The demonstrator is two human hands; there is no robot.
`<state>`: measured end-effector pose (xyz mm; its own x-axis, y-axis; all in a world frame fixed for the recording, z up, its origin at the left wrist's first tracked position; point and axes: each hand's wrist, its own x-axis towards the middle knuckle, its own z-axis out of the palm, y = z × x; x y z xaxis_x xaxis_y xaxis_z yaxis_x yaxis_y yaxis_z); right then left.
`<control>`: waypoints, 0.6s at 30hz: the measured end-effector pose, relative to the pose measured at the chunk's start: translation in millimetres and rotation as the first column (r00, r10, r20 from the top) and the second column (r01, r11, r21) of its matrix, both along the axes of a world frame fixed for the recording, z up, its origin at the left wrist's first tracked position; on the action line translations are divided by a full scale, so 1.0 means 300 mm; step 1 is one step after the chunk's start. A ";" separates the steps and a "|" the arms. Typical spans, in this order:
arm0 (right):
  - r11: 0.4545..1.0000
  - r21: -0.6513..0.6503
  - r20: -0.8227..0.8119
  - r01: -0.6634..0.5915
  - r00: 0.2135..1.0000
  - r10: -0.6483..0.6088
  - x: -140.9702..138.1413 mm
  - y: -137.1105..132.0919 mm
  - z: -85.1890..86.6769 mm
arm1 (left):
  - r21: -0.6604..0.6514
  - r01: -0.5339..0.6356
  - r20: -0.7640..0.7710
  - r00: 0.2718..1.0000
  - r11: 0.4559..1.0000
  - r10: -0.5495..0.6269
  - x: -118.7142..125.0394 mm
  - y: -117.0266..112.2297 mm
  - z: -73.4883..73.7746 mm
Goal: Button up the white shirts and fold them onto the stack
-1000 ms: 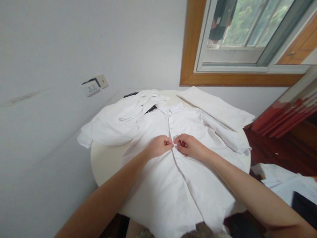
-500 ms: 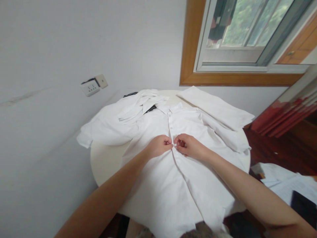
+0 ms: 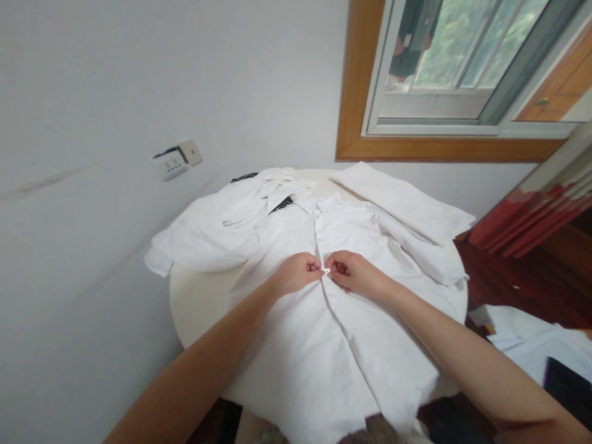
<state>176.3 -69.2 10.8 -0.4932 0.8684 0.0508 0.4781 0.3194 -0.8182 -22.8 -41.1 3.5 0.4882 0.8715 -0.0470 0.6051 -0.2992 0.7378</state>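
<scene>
A white button-up shirt [image 3: 296, 345] lies spread front side up, its collar toward the wall and its hem hanging over the near edge. Above my hands a few buttons show along the front placket. My left hand [image 3: 300, 272] pinches the placket edge at mid-length. Opposite it, almost touching, my right hand [image 3: 350, 271] pinches the other side of the placket. A small pale spot, perhaps a button, shows between the fingertips; its details are too small to make out. Below the hands the two front edges part slightly.
The round cream table [image 3: 203, 302] stands against the wall. A heap of white clothing [image 3: 208, 231] lies at its left, with striped dark cloth [image 3: 282, 203] beside it. Folded white fabric [image 3: 402, 200] lies at the back right. Papers [image 3: 531, 339] and a dark flat object [image 3: 568, 382] are at lower right.
Both hands stay at the same place on the placket. The fingertips have shifted very slightly, and the pale spot between them shows more plainly.
</scene>
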 end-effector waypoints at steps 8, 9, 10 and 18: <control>1.000 0.014 0.025 -0.018 1.000 0.017 0.001 0.002 -0.001 | -0.011 -0.006 0.011 1.000 1.000 0.007 0.004 -0.002 0.005; 1.000 0.017 0.024 -0.020 1.000 0.019 0.001 0.002 -0.001 | -0.005 0.001 0.010 1.000 1.000 -0.001 0.004 -0.003 0.006; 0.999 0.024 0.026 -0.022 0.999 0.021 0.001 0.003 0.000 | 0.007 0.005 0.003 1.000 1.000 -0.005 0.005 -0.004 0.007; 0.992 0.128 0.059 -0.007 0.998 -0.001 -0.003 0.002 0.008 | 0.230 -0.015 -0.119 0.992 0.973 0.043 -0.007 -0.004 0.019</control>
